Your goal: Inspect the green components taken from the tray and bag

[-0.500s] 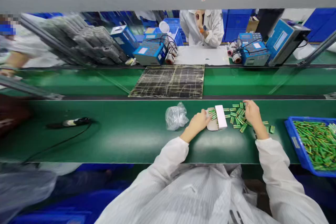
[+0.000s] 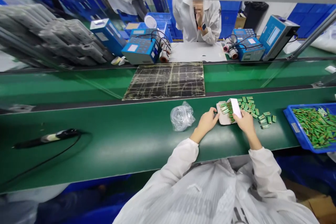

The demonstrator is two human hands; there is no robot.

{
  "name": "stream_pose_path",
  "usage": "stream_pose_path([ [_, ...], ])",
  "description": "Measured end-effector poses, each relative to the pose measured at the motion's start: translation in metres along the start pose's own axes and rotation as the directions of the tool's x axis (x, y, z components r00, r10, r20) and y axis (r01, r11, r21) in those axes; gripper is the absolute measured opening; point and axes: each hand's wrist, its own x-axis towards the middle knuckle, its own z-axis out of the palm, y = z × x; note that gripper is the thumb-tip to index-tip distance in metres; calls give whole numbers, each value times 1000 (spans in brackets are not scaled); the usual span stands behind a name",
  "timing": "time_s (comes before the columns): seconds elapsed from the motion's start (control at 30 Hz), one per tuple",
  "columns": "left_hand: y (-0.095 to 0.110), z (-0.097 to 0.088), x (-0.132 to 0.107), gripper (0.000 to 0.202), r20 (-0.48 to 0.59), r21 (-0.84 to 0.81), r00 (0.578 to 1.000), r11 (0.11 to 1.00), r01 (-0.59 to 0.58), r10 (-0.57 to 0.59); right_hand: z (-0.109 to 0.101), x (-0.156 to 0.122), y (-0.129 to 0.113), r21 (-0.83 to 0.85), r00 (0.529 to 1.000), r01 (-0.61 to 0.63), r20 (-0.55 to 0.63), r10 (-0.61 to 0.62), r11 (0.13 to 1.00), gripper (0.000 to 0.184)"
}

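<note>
A small white tray (image 2: 222, 119) lies on the green bench (image 2: 131, 136) with a row of green cells (image 2: 226, 109) in it and a white block (image 2: 235, 106) across them. My left hand (image 2: 207, 120) has its fingers curled on the tray's left edge. My right hand (image 2: 244, 121) is closed against the tray's right side, just under the white block. Loose green cells (image 2: 253, 109) lie scattered to the right of the tray. Both arms wear white sleeves.
A crumpled clear bag (image 2: 182, 116) lies left of the tray. A blue bin (image 2: 312, 126) of green cells stands at the right. A black tool with a cable (image 2: 49, 137) lies far left. Beyond are a dark mat (image 2: 165, 80), blue testers (image 2: 140, 49) and a person in white (image 2: 198, 19).
My right hand has come off the loose cells and moved left to the tray's right side. The view has shifted and tilted.
</note>
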Motion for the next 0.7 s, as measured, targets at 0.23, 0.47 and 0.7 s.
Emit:
stream_pose_path([
  [0.23, 1, 12, 3, 37, -30, 5, 998, 998, -62, 62, -57, 11, 14, -337, 975, 15, -206, -89, 941, 43],
  [0.47, -9, 8, -3, 36, 68, 203, 998, 979, -26, 13, -64, 13, 22, -641, 963, 8, -203, -180, 768, 43],
  [0.7, -17, 7, -1, 42, 26, 172, 998, 983, -56, 52, -97, 21, 40, -669, 934, -38, -289, -212, 742, 52],
])
